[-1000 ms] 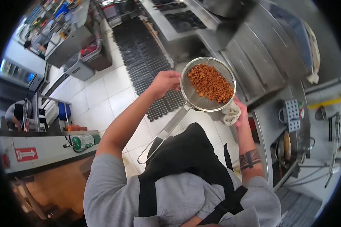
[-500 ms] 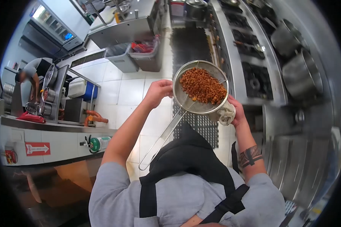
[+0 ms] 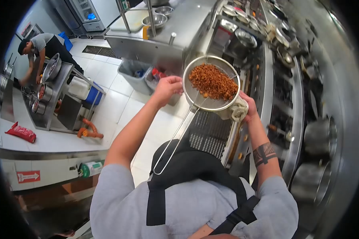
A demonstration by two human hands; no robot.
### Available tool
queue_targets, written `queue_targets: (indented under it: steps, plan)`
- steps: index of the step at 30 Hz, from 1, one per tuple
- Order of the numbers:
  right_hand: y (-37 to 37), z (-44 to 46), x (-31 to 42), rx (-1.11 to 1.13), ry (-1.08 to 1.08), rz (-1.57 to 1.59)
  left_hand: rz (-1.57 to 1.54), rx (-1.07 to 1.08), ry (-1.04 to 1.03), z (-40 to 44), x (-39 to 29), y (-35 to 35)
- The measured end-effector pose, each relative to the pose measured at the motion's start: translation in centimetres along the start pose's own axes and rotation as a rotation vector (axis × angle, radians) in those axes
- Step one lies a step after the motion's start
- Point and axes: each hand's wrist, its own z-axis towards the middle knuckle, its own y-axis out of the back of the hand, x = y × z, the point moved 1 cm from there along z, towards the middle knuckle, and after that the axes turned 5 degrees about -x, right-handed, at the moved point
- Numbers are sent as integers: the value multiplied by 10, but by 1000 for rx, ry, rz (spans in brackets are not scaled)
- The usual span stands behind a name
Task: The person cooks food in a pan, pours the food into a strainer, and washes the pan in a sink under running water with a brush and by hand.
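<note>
A round mesh strainer (image 3: 190, 92) holds a heap of reddish-brown crumbly bits (image 3: 213, 81) in front of my body. Its long wire handle (image 3: 172, 153) points back towards my apron. My left hand (image 3: 168, 91) is closed at the strainer's left rim, thumb and fingers together. On the other side, my right hand (image 3: 249, 106) grips a bunched pale cloth (image 3: 238, 110) against the strainer's right edge. The strainer hides part of the right hand's grip and whatever is below.
A stove (image 3: 281, 103) with large pots runs along the right. Ahead stand a steel counter (image 3: 183, 30) and grey bins (image 3: 132, 75). At the left, a person (image 3: 44, 46) bends over a steel table with pans. A red packet (image 3: 20, 132) lies on the left counter.
My view has moved forward and turned, bringing the steel counter and bins closer. The strainer stays between my hands, its contents about the same. The co-worker's arms have shifted.
</note>
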Motion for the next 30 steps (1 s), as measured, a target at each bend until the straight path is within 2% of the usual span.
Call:
queue_targets:
  steps: [8, 10, 15, 19, 24, 30]
  plan:
    - [25, 235, 129, 49, -95, -38, -86, -148, -38, 212, -37, -4]
    - [21, 289, 154, 57, -119, -59, -17, -223, -78, 254, -43, 0]
    - [15, 406, 197, 184, -253, -138, -85, -330, -116, 331, -33, 15]
    - [10, 498, 212, 177, -360, -215, -100, -489, -42, 369, -40, 33]
    - [1, 588, 208, 304, -545, -231, -168, -618, -66, 402, -28, 57]
    - [-13, 666, 185, 336, -619, -237, -200, -746, -32, 438, -30, 100]
